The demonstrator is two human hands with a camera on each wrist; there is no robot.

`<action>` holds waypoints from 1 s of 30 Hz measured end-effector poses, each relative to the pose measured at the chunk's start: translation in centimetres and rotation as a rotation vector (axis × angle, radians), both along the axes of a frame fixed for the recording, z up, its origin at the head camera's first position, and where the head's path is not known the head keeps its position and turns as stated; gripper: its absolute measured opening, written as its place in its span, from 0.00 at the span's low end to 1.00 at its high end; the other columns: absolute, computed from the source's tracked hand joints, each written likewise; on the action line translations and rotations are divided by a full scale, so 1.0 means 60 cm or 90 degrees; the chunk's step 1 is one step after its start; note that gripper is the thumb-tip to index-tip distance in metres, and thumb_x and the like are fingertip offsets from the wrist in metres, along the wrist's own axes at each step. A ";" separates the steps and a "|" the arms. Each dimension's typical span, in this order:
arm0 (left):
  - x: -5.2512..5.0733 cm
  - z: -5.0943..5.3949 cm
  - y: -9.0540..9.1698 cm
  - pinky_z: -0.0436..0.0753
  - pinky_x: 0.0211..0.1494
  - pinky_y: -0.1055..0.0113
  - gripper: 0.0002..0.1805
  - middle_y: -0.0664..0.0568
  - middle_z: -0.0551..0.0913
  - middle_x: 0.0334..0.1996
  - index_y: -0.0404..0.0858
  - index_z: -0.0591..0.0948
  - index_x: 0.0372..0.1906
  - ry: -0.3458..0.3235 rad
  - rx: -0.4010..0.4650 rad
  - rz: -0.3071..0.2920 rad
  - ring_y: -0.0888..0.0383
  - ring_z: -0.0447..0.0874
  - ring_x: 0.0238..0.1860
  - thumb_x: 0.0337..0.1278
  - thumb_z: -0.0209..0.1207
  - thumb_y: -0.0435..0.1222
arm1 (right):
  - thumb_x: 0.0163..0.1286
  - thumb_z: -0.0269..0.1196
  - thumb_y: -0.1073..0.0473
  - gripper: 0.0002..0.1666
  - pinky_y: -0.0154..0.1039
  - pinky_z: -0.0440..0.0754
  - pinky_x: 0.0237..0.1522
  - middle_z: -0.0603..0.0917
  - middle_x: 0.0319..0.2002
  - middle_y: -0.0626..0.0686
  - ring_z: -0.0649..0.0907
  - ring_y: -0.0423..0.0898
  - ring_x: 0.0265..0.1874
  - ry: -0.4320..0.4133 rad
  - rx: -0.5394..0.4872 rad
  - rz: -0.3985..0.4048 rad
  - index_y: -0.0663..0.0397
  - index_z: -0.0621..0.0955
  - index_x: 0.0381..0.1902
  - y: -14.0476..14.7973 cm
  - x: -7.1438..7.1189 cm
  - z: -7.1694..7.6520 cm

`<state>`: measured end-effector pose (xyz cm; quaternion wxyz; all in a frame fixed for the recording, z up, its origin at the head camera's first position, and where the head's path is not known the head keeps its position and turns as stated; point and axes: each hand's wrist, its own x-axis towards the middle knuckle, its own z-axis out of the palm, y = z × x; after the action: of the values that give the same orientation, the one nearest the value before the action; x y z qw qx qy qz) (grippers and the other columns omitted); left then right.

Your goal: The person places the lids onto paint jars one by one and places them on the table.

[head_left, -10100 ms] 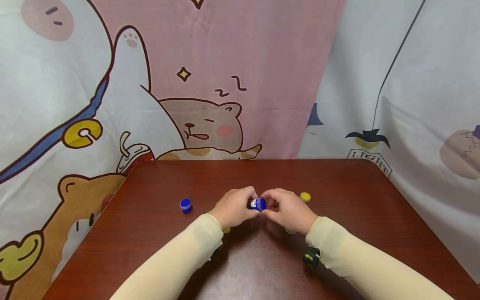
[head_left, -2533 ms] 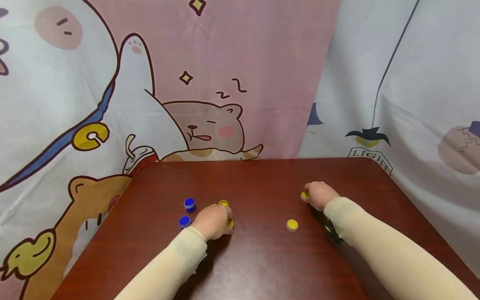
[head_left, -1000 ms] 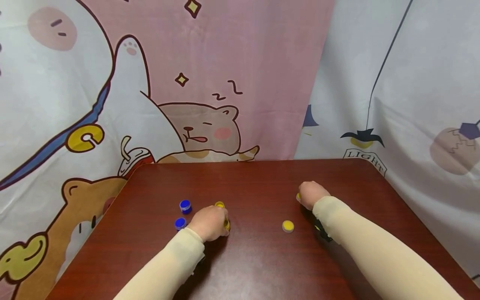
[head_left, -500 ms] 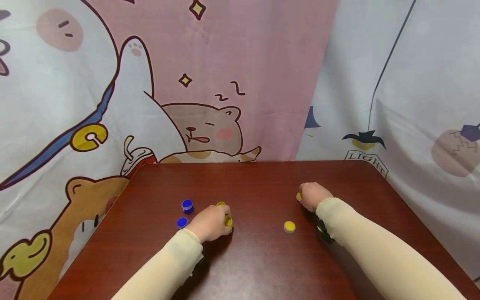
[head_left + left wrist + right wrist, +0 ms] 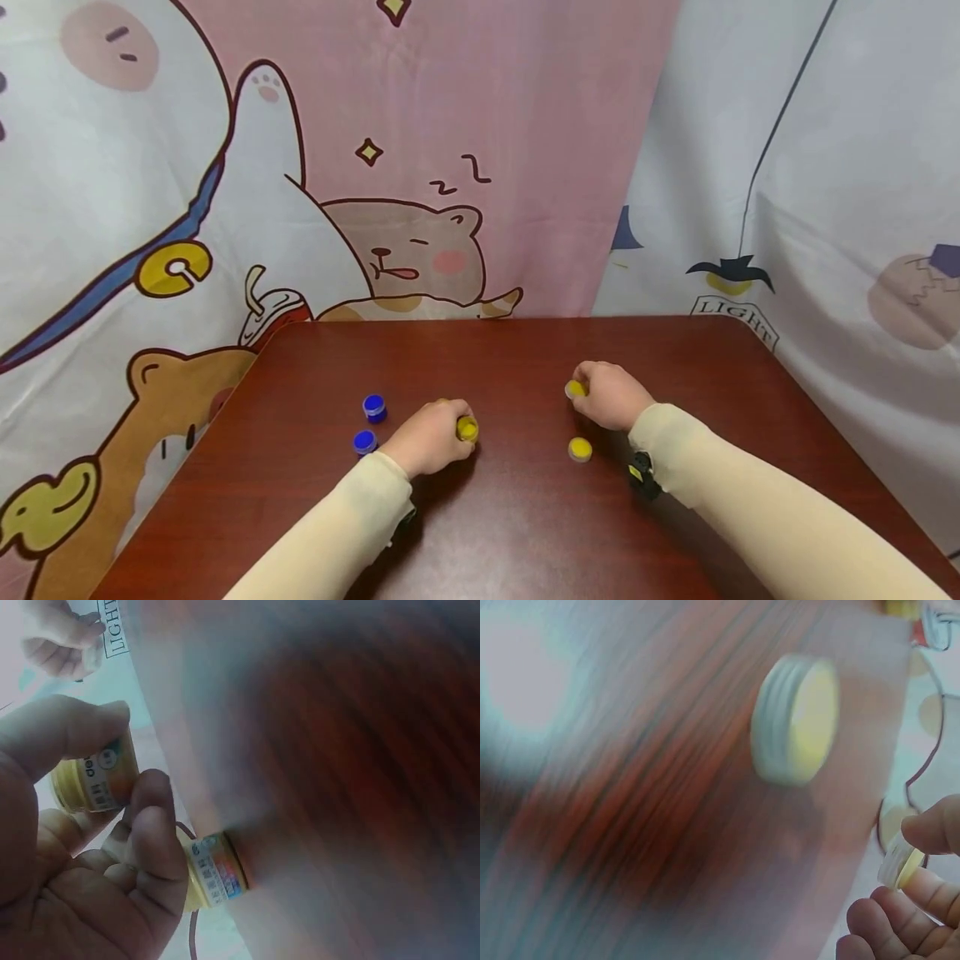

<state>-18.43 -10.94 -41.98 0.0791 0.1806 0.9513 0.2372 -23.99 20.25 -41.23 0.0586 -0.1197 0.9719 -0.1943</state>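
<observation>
My left hand (image 5: 431, 439) grips a small yellow paint jar (image 5: 467, 429), thumb and fingers around its labelled side (image 5: 105, 776). The jar appears lidless and tilts toward the right. A second yellow paint jar (image 5: 217, 870) stands on the table just beyond that hand, mostly hidden from the head view. Between thumb and fingers, my right hand (image 5: 613, 397) pinches a round, pale-rimmed jar lid (image 5: 574, 390) with a yellow face. Nearer to me, a similar lid (image 5: 580, 450) lies on the table, yellow side up, apart from both hands.
Two blue paint jars (image 5: 374, 407) stand left of my left hand, one behind the other. The brown wooden table (image 5: 510, 533) ends at a printed cartoon curtain (image 5: 555, 167) behind it.
Ten seconds ago both hands were at a blue jar mid-table; two blue jars now stand at left. In the last half second, the right hand brings its lid leftward and the left hand's jar shifts slightly right.
</observation>
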 end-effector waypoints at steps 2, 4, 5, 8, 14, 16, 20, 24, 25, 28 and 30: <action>0.000 0.000 0.004 0.80 0.45 0.58 0.13 0.54 0.80 0.36 0.43 0.82 0.47 0.001 0.003 -0.001 0.56 0.77 0.38 0.60 0.72 0.39 | 0.70 0.69 0.55 0.23 0.52 0.85 0.52 0.86 0.49 0.58 0.83 0.50 0.41 -0.009 -0.025 0.004 0.60 0.80 0.59 -0.011 0.009 0.006; -0.001 0.000 0.008 0.81 0.48 0.57 0.14 0.54 0.81 0.37 0.42 0.83 0.49 0.002 0.007 -0.003 0.55 0.77 0.39 0.61 0.72 0.40 | 0.70 0.70 0.55 0.23 0.50 0.85 0.50 0.86 0.49 0.57 0.83 0.49 0.40 -0.024 -0.052 0.007 0.58 0.80 0.59 -0.023 0.016 0.012; -0.002 0.000 0.011 0.81 0.49 0.56 0.15 0.54 0.82 0.38 0.42 0.83 0.50 0.004 0.009 -0.004 0.55 0.77 0.40 0.61 0.72 0.40 | 0.70 0.70 0.55 0.23 0.49 0.85 0.48 0.86 0.49 0.57 0.84 0.49 0.40 -0.029 -0.066 0.015 0.58 0.80 0.59 -0.028 0.020 0.014; -0.004 0.000 0.016 0.81 0.52 0.56 0.17 0.54 0.83 0.39 0.40 0.84 0.51 0.011 0.014 -0.009 0.55 0.78 0.42 0.60 0.73 0.41 | 0.69 0.70 0.56 0.22 0.45 0.85 0.44 0.86 0.47 0.56 0.83 0.47 0.38 -0.046 -0.107 0.025 0.56 0.81 0.59 -0.043 0.032 0.021; -0.007 -0.002 0.024 0.82 0.57 0.53 0.21 0.53 0.85 0.42 0.40 0.86 0.53 0.026 0.019 -0.015 0.54 0.80 0.45 0.58 0.75 0.43 | 0.68 0.70 0.57 0.19 0.43 0.84 0.42 0.85 0.43 0.52 0.83 0.45 0.37 -0.036 -0.149 0.058 0.55 0.82 0.55 -0.069 0.051 0.029; -0.008 -0.003 0.026 0.81 0.58 0.52 0.21 0.53 0.86 0.43 0.41 0.86 0.54 0.029 0.021 -0.014 0.54 0.80 0.46 0.58 0.76 0.44 | 0.67 0.71 0.57 0.19 0.43 0.84 0.43 0.85 0.42 0.51 0.83 0.45 0.37 -0.033 -0.158 0.064 0.54 0.82 0.54 -0.076 0.055 0.029; -0.008 -0.003 0.029 0.81 0.57 0.53 0.20 0.55 0.85 0.43 0.44 0.86 0.53 0.031 0.030 -0.011 0.55 0.80 0.46 0.58 0.75 0.45 | 0.67 0.72 0.58 0.17 0.42 0.84 0.43 0.85 0.40 0.49 0.83 0.44 0.38 -0.034 -0.179 0.082 0.53 0.83 0.53 -0.087 0.062 0.030; -0.008 0.000 0.031 0.81 0.54 0.56 0.18 0.57 0.84 0.40 0.46 0.86 0.52 0.029 0.044 -0.010 0.57 0.78 0.44 0.58 0.75 0.44 | 0.67 0.71 0.59 0.17 0.40 0.83 0.42 0.85 0.40 0.49 0.82 0.43 0.38 -0.034 -0.193 0.097 0.53 0.83 0.52 -0.094 0.068 0.031; -0.008 0.000 0.032 0.82 0.53 0.57 0.17 0.58 0.83 0.40 0.46 0.86 0.51 0.030 0.050 -0.013 0.58 0.79 0.43 0.59 0.75 0.44 | 0.67 0.71 0.60 0.17 0.40 0.83 0.42 0.84 0.40 0.49 0.82 0.43 0.38 -0.034 -0.197 0.099 0.53 0.83 0.52 -0.095 0.069 0.031; -0.009 0.000 0.033 0.82 0.48 0.61 0.15 0.60 0.84 0.37 0.48 0.86 0.49 0.039 0.064 -0.020 0.60 0.80 0.39 0.59 0.75 0.42 | 0.67 0.72 0.60 0.17 0.39 0.82 0.42 0.84 0.39 0.48 0.82 0.43 0.37 -0.041 -0.205 0.091 0.53 0.83 0.52 -0.103 0.073 0.030; -0.009 -0.001 0.034 0.82 0.45 0.64 0.14 0.61 0.84 0.35 0.48 0.85 0.48 0.046 0.072 -0.024 0.62 0.80 0.36 0.59 0.75 0.41 | 0.67 0.73 0.60 0.17 0.39 0.82 0.41 0.84 0.39 0.47 0.81 0.43 0.37 -0.047 -0.209 0.089 0.52 0.83 0.52 -0.108 0.076 0.030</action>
<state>-18.98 -8.93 -42.02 0.0388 0.2111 0.9350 0.2824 -19.44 13.76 -39.40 0.0869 -0.1879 0.9137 -0.3497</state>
